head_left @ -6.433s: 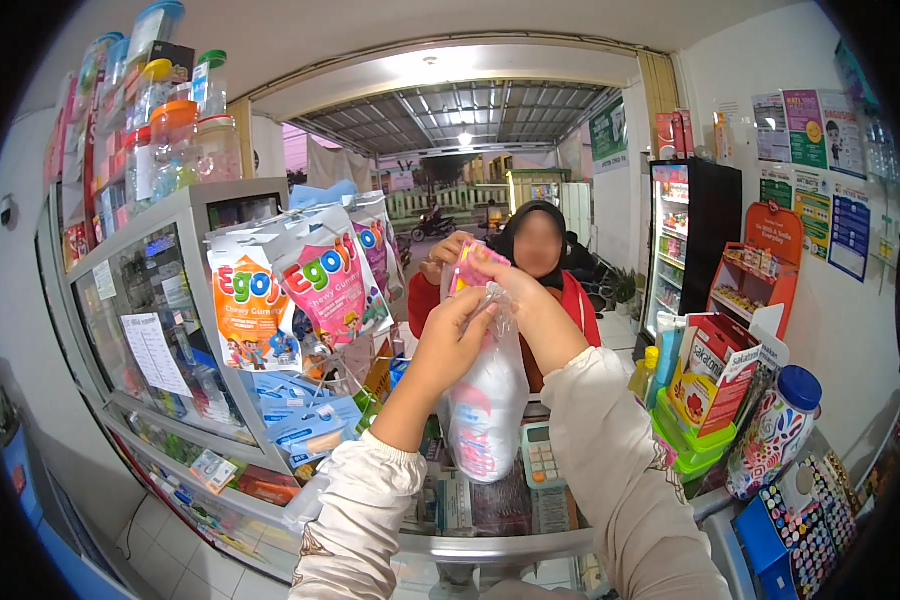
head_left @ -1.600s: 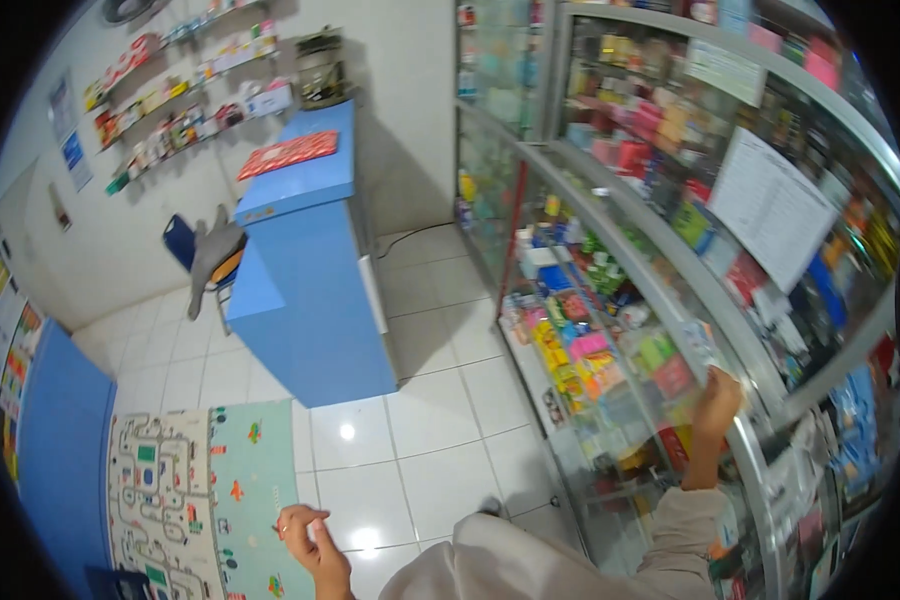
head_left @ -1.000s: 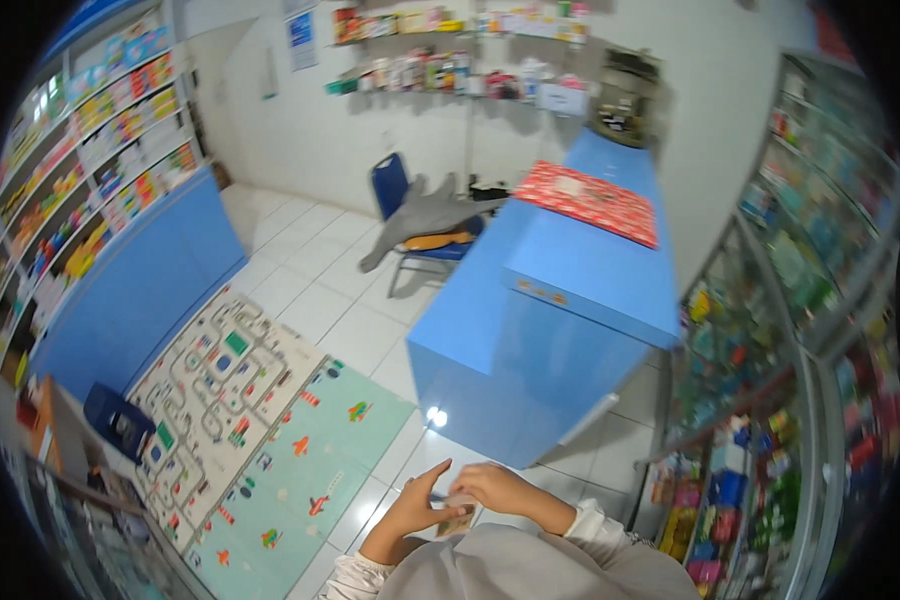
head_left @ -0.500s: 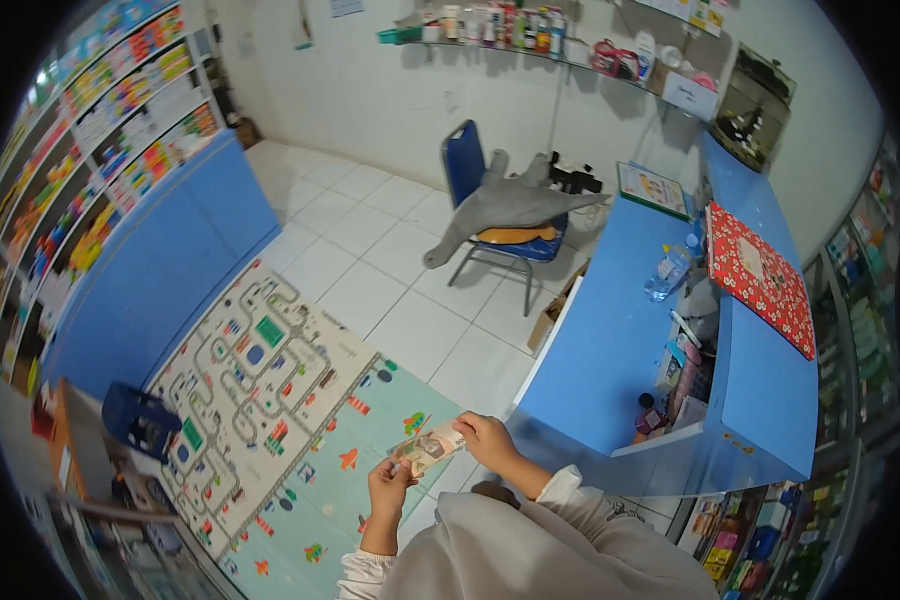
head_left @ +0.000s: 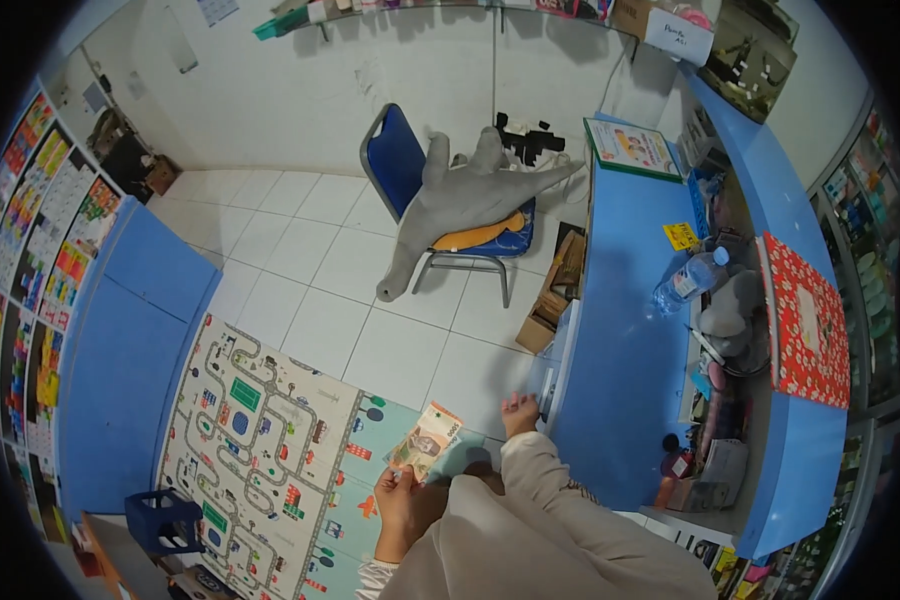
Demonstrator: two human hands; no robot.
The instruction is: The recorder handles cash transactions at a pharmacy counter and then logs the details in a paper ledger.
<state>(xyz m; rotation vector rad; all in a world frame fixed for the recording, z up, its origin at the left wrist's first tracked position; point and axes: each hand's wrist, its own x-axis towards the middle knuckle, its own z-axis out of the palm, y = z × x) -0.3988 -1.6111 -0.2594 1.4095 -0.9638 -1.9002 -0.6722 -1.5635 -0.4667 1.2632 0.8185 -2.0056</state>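
Since the frame half a second earlier, both hands have parted: they were together on the banknote, and now only the left hand (head_left: 398, 497) has it while the right hand (head_left: 518, 412) has gone out toward the blue counter (head_left: 620, 330). The view has also swung a little, bringing the counter's inner shelves into sight.

The banknote (head_left: 425, 441) is pinched by its lower end between the left thumb and fingers, which are closed on it; the rest of the note stands free, fanned up and to the right over the play mat (head_left: 270, 440). Held by one end like this, its face lies open to the camera. The right hand is at the near edge of the counter, by a pale strip on that edge; whether it touches cannot be told, and its fingers look loosely curled, their exact state unclear.

Around: a blue chair (head_left: 400, 160) carries a grey plush toy (head_left: 460, 205) draped over seat and back. A cardboard box (head_left: 555, 295) sits on the tiled floor between chair and counter. On the counter stand a water bottle (head_left: 688, 280) and a red patterned box (head_left: 808, 320). A small blue crate (head_left: 165, 520) is at the mat's near corner. Nothing lies between the right hand and the counter edge
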